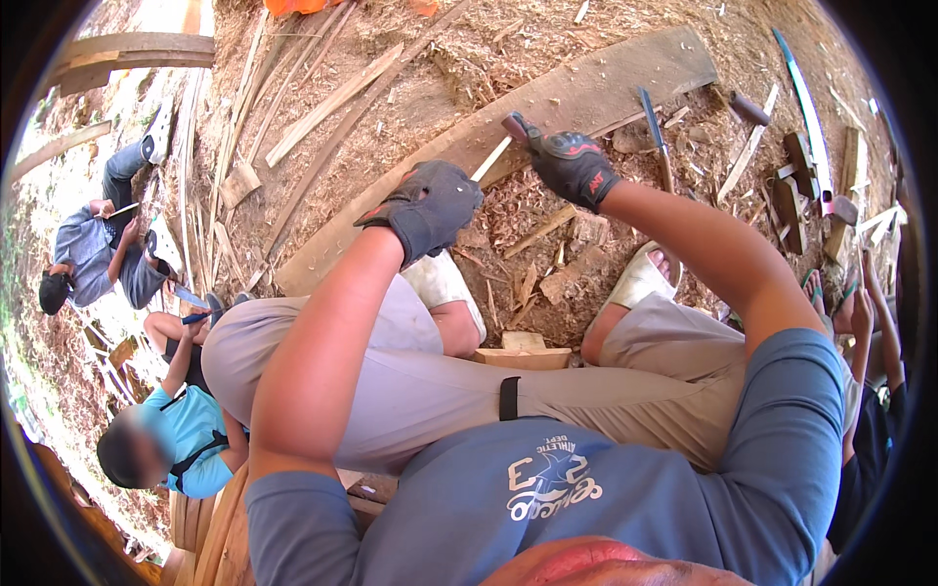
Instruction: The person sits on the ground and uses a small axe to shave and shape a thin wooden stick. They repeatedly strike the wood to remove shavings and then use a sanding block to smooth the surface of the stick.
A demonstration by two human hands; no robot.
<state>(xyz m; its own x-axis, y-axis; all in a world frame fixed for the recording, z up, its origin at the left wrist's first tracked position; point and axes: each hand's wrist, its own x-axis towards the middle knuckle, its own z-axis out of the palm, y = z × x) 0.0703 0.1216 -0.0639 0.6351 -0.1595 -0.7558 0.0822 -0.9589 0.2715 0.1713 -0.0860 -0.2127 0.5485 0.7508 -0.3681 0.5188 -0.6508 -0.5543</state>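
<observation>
Pale strip [491, 159] was btwn your gloved L hand [425, 207] & gloved R hand [575, 164].
Your R fingers were wrapped round a brown-ended handle [515, 126], tool type unclear; your L fingers were curled at the strip's nr end, but the glove back hid the grip, so can't tell if they had hold of it. Long plank [625, 83] lay on wood shavings [489, 230] beyond; wood-handled blade [660, 141] was near, to the R of your R hand.
</observation>
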